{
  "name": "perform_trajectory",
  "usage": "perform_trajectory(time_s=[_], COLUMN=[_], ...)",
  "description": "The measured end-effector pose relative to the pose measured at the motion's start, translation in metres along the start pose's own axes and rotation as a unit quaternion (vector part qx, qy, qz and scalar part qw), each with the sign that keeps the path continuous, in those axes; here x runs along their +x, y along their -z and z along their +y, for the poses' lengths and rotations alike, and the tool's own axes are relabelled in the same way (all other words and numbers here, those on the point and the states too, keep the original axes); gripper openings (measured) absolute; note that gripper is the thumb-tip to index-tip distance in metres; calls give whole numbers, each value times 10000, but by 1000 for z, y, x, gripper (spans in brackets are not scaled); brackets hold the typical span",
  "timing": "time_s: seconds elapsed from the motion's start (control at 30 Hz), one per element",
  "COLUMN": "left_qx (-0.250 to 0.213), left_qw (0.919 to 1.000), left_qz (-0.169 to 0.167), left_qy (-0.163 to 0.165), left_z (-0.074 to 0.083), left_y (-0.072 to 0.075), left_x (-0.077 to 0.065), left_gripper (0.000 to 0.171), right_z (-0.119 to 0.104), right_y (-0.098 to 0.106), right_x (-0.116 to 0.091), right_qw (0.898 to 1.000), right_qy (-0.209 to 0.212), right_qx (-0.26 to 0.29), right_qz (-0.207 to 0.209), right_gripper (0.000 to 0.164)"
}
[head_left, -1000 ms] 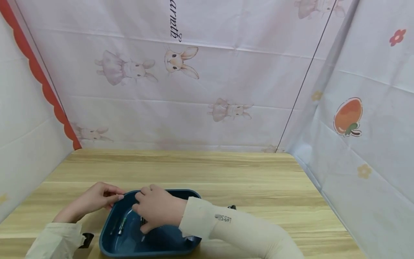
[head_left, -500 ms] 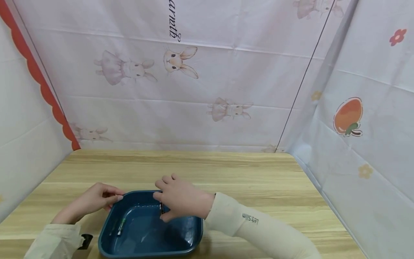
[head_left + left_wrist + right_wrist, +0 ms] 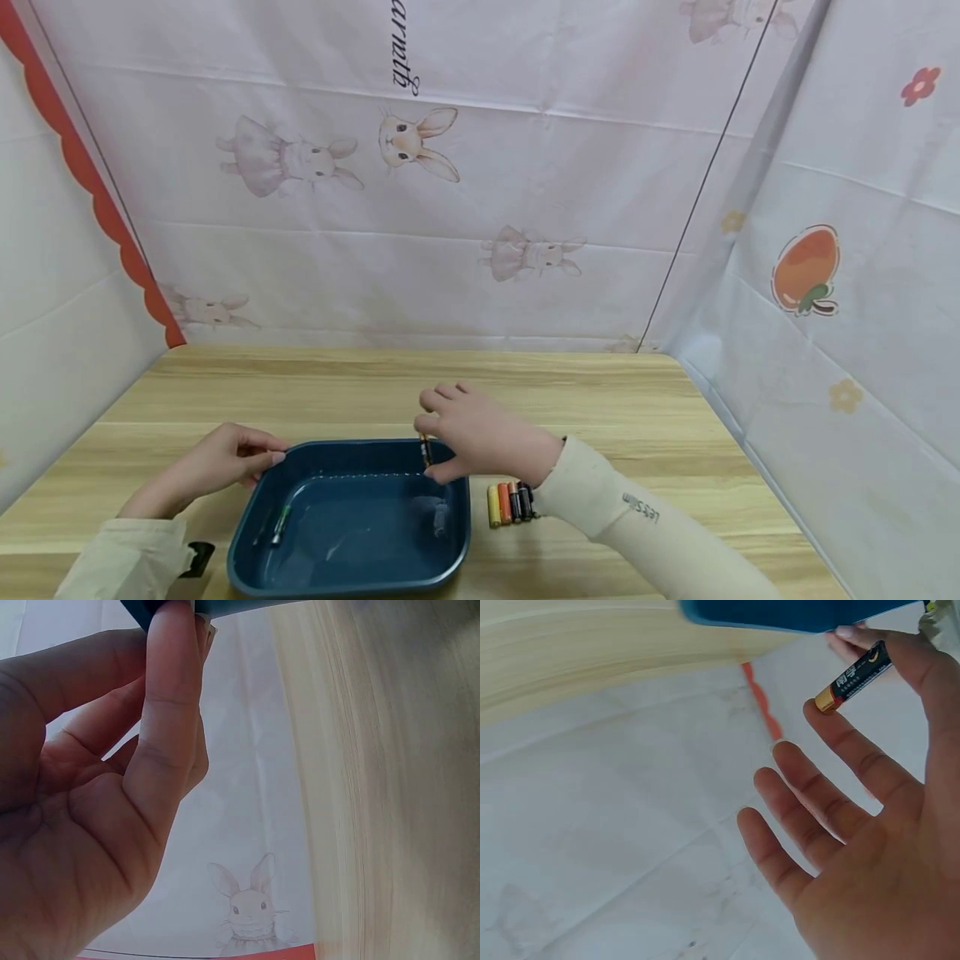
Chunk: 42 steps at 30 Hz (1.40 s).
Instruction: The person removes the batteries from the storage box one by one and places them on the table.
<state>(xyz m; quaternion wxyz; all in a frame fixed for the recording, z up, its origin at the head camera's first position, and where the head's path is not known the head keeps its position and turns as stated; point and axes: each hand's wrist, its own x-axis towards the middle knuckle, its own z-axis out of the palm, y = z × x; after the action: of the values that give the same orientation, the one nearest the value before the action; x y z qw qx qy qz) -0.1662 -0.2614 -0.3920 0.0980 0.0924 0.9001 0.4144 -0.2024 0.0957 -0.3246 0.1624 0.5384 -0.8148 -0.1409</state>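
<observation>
Right hand (image 3: 480, 433): thumb and forefinger pinch a black battery (image 3: 853, 676) with a gold end, the other three fingers (image 3: 780, 855) spread loose — held above the tray's two-o'clock corner.

Left hand (image 3: 217, 460): fingertips pinch the rim at the tray's ten-o'clock corner, fingers curled.

Blue tray (image 3: 258, 500): on the wooden table (image 3: 600, 400), holding one green-banded battery (image 3: 281, 525) at nine o'clock of its floor.

Row of batteries (image 3: 510, 503): yellow, orange, dark — side by side on the table, just beside the tray at three o'clock, near the right sleeve (image 3: 637, 525).
</observation>
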Motion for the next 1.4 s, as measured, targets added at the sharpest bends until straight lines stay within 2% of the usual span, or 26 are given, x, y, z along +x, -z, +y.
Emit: perform_trajectory(time_s=[0.53, 0.93, 1.17, 1.4], left_qx=[-61, 4, 60, 23], left_qw=[10000, 10000, 9999, 10000], left_qz=[-5, 0, 102, 67], left_qy=[29, -46, -8, 2], left_z=[1, 0, 0, 0], left_y=[2, 1, 0, 0], left_x=[1, 0, 0, 0], left_gripper=[25, 23, 23, 23], right_z=[35, 49, 44, 40], right_y=[-29, -65, -78, -87], right_x=[-60, -123, -135, -134], right_qw=[9949, 9860, 9759, 9740], right_qy=[-588, -1121, -1271, -1132], right_qx=[809, 1204, 1630, 1804], right_qz=[134, -271, -695, -766], right_gripper=[42, 37, 33, 42])
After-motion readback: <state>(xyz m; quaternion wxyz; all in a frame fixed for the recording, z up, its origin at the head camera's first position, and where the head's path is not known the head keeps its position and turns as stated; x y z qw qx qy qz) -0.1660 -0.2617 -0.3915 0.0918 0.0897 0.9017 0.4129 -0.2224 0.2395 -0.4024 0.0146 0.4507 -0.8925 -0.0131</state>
